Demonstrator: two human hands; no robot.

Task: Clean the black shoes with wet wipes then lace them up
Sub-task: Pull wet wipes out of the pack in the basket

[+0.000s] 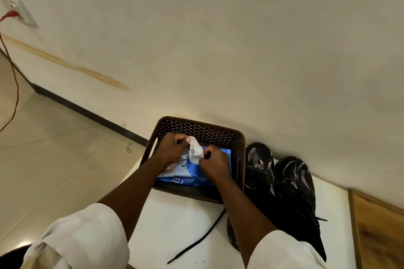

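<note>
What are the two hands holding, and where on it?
A white wet wipe above the blue pack in the basket. The left hand pinches its upper end, the right hand its lower edge.

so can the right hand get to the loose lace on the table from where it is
Probably yes. The lace lies bare on the white table, just below the right forearm, with nothing on top of it. But the right hand is busy, pinching a wipe over the basket, so it must let go first.

"mee mee" — blue wipes pack (194, 178), front edge
</note>
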